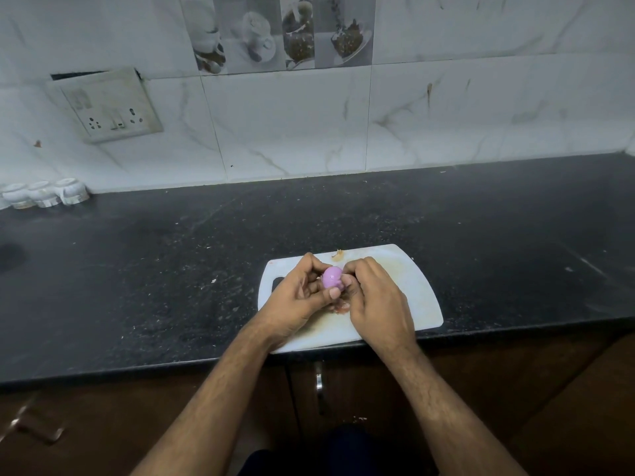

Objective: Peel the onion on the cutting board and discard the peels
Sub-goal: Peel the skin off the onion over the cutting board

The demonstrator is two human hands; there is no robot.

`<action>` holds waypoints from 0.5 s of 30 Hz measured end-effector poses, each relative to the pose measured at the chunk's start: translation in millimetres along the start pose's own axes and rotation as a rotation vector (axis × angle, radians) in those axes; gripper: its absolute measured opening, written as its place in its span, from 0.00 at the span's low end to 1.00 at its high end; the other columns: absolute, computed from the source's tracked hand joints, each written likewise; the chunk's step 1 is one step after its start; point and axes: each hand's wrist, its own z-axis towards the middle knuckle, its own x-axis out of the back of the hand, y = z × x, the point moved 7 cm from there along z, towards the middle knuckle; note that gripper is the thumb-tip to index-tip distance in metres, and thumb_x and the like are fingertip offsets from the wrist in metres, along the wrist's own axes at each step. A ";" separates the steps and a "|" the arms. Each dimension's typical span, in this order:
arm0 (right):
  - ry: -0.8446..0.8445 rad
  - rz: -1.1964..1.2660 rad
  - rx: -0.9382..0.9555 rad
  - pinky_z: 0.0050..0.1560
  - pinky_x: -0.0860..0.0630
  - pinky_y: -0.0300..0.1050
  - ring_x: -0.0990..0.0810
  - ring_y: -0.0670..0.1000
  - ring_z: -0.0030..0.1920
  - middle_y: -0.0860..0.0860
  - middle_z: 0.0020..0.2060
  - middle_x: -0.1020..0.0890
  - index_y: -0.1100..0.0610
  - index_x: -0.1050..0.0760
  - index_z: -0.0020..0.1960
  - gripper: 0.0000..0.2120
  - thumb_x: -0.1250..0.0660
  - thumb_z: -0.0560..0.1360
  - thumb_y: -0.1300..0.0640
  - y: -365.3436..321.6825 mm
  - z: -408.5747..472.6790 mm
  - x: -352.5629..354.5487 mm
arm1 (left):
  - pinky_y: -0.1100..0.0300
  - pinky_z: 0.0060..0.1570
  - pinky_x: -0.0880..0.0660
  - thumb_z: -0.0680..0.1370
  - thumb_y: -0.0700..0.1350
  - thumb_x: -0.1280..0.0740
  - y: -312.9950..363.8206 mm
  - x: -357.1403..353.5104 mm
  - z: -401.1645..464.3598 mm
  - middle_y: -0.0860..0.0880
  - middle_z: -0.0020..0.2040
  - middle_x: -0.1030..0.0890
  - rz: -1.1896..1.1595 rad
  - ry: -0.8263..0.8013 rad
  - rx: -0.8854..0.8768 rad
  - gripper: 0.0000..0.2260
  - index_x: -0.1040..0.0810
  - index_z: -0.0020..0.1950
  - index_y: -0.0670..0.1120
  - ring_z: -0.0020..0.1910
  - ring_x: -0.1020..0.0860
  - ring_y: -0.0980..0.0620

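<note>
A small purple onion (pixel 332 277), its shiny skinless surface showing, is held just above the white cutting board (pixel 417 286). My left hand (pixel 299 297) grips it from the left with curled fingers and the thumb beneath it. My right hand (pixel 372 297) pinches at its right side with the fingertips. Loose brownish peels (pixel 340 307) lie on the board under my hands, partly hidden. Another peel scrap (pixel 338 254) rests at the board's far edge.
The board lies at the front edge of a black speckled counter (pixel 171 269). Three white ceramic pots (pixel 44 194) stand at the far left by the tiled wall. A socket plate (pixel 110 108) is on the wall. Brown cabinet doors are below.
</note>
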 end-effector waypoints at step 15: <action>0.083 0.232 -0.173 0.51 0.27 0.27 0.20 0.38 0.51 0.40 0.54 0.17 0.50 0.19 0.61 0.09 0.33 0.82 0.53 16.0 5.3 5.2 | 0.53 0.56 0.19 0.78 0.42 0.24 1.7 4.3 -0.9 0.42 0.60 0.16 0.010 0.086 0.016 0.17 0.22 0.65 0.50 0.59 0.16 0.46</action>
